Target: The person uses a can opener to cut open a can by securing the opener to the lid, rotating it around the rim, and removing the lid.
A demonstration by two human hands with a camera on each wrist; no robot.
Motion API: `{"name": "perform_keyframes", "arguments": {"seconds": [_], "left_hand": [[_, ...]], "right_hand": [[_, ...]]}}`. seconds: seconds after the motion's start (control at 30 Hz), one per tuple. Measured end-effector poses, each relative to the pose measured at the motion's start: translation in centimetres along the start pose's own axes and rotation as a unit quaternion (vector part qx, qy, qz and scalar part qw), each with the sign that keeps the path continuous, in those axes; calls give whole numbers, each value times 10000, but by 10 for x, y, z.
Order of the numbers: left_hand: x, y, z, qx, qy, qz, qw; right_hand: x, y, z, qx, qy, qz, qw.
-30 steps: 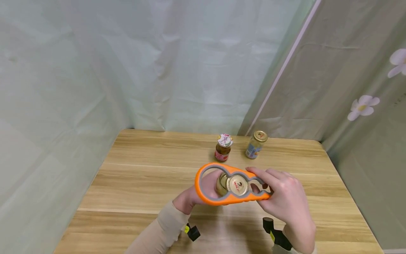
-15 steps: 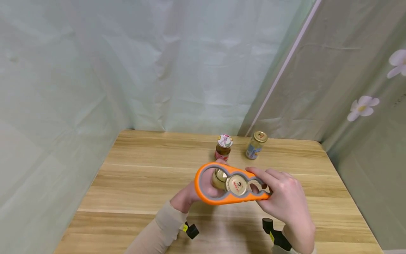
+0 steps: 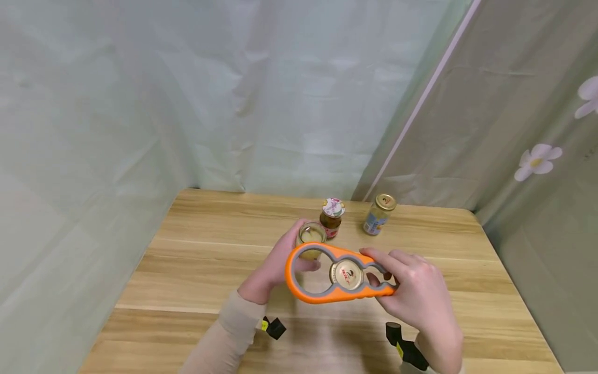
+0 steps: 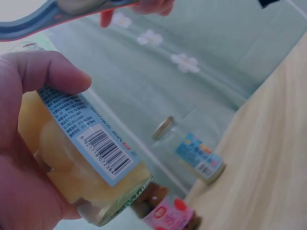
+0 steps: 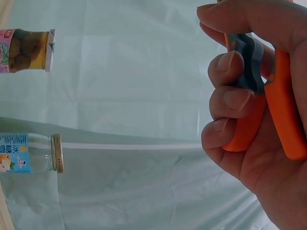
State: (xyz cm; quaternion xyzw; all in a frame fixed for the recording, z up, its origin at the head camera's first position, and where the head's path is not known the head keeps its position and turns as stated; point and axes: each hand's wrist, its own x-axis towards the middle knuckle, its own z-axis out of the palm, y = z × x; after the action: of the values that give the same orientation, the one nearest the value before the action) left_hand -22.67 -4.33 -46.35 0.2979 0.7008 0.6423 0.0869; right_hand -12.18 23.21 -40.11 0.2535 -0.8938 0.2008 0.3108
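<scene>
- My left grip (image 3: 279, 255): wrapped round the lidless jar (image 3: 312, 234).
- My right grip (image 3: 418, 291): clenched on the orange opener (image 3: 341, 295), gold lid (image 3: 347, 275) in its second opening.
- Opener's long axis runs crosswise, ring end left; jar sits left of and beyond lid.

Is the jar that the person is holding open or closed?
Open: the head view shows the held jar uncovered, while a gold lid sits in the orange opener.

The held jar (image 4: 60, 155) label (image 4: 88, 124) (under its barcode (image 4: 105, 147)) reads 6921718072384.
</scene>
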Motion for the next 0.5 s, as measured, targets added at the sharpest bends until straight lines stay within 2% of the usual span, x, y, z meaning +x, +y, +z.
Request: {"name": "perform_keyframes", "arguments": {"seconds": [0.13, 0.3, 0.4, 0.5], "left_hand": [[0, 3, -12, 71, 170, 129, 9997], [-1, 8, -23, 185, 540, 47, 9984], [-2, 9, -27, 45, 739, -10, 9973], [-2, 10, -31, -125, 793, -4, 9968]], "right_hand": [[0, 1, 1, -36, -36, 16, 10000], [-1, 0, 2, -59, -43, 28, 10000], [-1, 0, 1, -42, -36, 34, 10000], [-1, 0, 1, -37, -48, 51, 10000]]}}
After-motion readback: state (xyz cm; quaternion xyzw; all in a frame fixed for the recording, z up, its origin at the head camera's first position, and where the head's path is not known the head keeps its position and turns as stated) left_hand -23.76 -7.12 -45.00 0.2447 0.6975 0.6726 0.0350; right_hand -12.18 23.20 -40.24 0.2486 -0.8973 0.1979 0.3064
